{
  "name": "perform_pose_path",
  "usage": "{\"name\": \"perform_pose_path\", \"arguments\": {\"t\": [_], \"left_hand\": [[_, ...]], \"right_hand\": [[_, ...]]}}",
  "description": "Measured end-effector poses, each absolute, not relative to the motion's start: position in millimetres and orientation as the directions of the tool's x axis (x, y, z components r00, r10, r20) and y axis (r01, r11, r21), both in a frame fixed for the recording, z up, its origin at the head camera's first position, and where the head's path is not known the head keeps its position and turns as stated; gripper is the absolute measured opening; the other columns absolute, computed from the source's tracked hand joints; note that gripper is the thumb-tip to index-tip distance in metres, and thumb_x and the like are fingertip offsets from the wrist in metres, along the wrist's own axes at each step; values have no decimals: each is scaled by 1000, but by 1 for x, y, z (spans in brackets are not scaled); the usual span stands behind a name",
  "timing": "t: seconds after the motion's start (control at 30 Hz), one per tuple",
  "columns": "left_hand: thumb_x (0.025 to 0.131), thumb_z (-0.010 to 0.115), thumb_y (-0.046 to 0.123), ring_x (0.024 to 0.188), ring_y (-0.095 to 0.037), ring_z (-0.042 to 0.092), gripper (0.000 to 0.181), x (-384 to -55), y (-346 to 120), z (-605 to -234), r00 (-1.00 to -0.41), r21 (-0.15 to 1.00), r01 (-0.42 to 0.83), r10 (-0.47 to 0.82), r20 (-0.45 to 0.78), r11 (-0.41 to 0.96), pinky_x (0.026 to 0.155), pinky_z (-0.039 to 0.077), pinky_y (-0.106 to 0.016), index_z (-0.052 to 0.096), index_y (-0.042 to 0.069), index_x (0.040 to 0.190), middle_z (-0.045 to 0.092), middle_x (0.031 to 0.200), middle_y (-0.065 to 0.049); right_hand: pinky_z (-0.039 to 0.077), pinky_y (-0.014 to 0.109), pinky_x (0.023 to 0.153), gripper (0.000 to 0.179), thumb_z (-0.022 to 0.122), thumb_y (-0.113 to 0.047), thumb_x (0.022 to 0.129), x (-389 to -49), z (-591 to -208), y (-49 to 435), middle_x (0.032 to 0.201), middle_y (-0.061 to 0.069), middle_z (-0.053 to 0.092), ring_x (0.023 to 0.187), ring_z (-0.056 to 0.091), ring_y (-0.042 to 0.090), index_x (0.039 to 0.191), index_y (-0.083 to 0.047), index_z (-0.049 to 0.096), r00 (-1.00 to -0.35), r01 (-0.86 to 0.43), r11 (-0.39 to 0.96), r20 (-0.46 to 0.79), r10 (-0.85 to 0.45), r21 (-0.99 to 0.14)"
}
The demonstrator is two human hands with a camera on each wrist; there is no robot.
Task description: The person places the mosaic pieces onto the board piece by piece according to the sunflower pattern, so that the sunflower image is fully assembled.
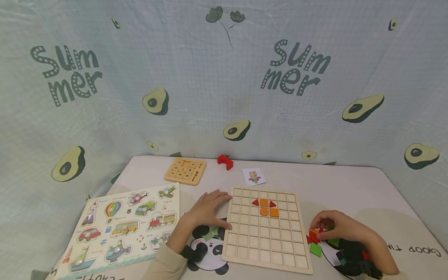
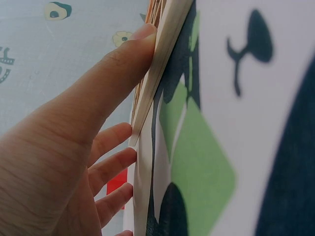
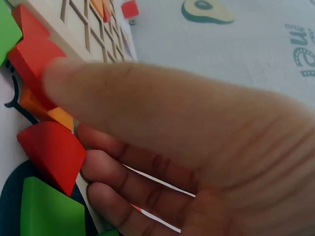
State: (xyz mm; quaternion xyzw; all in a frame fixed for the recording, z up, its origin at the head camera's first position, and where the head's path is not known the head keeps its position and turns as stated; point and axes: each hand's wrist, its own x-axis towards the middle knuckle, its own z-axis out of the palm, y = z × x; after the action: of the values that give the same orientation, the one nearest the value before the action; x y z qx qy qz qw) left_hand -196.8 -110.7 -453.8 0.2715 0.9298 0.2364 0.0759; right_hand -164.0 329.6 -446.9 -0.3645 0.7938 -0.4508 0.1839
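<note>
My left hand rests against the left edge of a wooden grid board, fingers spread; in the left wrist view the thumb lies on the rim and the fingertips touch the side. Two red triangles, orange squares and an orange circle sit in its upper cells. Right of the board, my right hand bends over a pile of blocks. Its thumb is at a red block, its fingertips beside another red block and an orange block; I cannot tell whether it grips one.
Green blocks lie in the pile too. A flower pattern card is behind the board, with a red arch-like block and a wooden number puzzle further left. A vehicle picture board covers the left side. A patterned curtain hangs behind.
</note>
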Motion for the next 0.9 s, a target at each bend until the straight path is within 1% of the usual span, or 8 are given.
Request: {"name": "perform_pose_path", "arguments": {"t": [0.17,0.37,0.53,0.67,0.9], "left_hand": [[68,83,54,143,-33,30,87,-197,-110,-453,-840,479,471,542,-13,741,117,17,-60,51,18,141,46,147,-5],[68,83,54,143,-33,30,88,-197,-110,-452,-842,478,466,539,-19,745,117,17,-60,51,18,141,45,147,-5],[68,83,53,143,-33,30,88,-197,-110,-451,-841,484,465,540,-20,741,117,17,-60,51,17,141,46,147,-5],[68,83,53,143,-33,30,88,-197,-109,-451,-842,487,461,539,-24,742,117,17,-60,50,17,141,45,147,-5],[68,83,54,144,-32,30,88,-198,-110,-453,-843,481,462,538,-23,745,117,17,-60,50,18,142,45,147,-4]], "right_hand": [[49,23,64,23,70,0,86,-165,-447,330,98,9,63,77,54,15,107,5,62,-676,-375,353,-8,-737,-857],[47,23,57,21,71,-3,86,-166,-449,325,92,7,60,72,51,13,104,3,64,-705,-387,381,4,-709,-840],[44,22,53,23,72,-2,84,-165,-449,322,93,9,58,71,49,16,106,3,65,-698,-419,359,42,-715,-834],[42,23,51,26,74,-2,83,-165,-448,320,92,11,55,71,47,18,107,2,65,-687,-423,343,50,-725,-839],[48,22,59,22,74,-5,83,-166,-447,316,94,5,60,74,50,12,104,2,67,-684,-404,374,4,-729,-835]]}}
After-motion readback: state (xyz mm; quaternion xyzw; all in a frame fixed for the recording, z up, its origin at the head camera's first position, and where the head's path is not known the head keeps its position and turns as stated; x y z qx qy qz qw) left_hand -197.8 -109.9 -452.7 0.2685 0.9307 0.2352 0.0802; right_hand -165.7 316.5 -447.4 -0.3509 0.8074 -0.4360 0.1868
